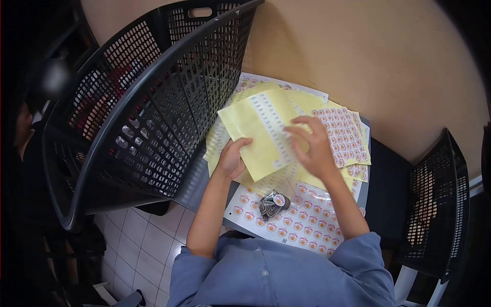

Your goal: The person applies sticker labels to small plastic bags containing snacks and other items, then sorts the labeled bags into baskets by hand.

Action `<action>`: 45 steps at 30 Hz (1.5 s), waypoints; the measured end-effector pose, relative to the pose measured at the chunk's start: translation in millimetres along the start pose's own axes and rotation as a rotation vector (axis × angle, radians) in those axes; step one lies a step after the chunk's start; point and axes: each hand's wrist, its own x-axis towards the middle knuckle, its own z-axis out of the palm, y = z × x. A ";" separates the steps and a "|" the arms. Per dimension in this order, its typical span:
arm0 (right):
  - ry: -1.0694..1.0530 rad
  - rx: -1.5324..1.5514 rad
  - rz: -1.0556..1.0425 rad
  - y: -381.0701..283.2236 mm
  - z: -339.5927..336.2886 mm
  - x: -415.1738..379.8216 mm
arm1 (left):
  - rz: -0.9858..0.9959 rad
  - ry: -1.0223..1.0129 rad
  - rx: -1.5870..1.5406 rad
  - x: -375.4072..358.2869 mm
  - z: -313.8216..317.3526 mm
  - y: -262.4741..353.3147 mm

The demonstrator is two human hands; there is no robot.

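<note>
My left hand (232,159) is closed on a yellow label sheet (245,120), its thumb on top. Down this sheet runs a white strip (270,123) of small printed labels. At the sheet's right side is my right hand (312,146), slightly blurred, fingers bent and apart over the strip's edge; I cannot see anything in them. Below the sheet, a small clear bag (274,205) of dark coiled items with a round sticker lies on a large sheet of round stickers (307,225).
More yellow sheets and a sheet of round stickers (337,134) lie piled behind my hands. A large black perforated basket (169,102) leans close on the left. Another black basket (440,204) stands at right. Part of a person (25,128) shows at far left.
</note>
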 end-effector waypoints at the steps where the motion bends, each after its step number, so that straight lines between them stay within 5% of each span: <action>1: -0.001 -0.001 0.002 -6.8 6.2 -4.0 | -0.012 0.005 0.016 5.4 1.0 1.0; 9: -0.021 0.048 0.071 -3.4 36.9 -32.5 | -0.140 0.114 -0.227 30.9 -14.2 -18.4; 12: 0.001 -0.021 0.083 13.9 44.0 -39.5 | -0.216 -0.086 -0.379 24.4 -7.5 -19.4; 15: 0.082 -0.029 0.130 14.4 48.0 -39.6 | -0.211 -0.113 -0.051 8.0 8.4 -36.4; 17: 0.044 0.020 0.162 10.8 47.6 -39.5 | -0.038 -0.057 0.276 3.6 8.6 -51.9; 24: 0.024 0.297 0.354 15.7 45.2 -42.6 | -0.106 0.011 0.115 5.3 1.3 -60.3; 30: 0.025 0.148 0.488 6.5 42.4 -41.8 | -0.063 0.029 0.137 4.7 2.3 -63.6; 45: -0.020 0.192 0.501 -6.5 43.6 -39.7 | -0.046 0.001 0.324 5.4 -2.0 -64.1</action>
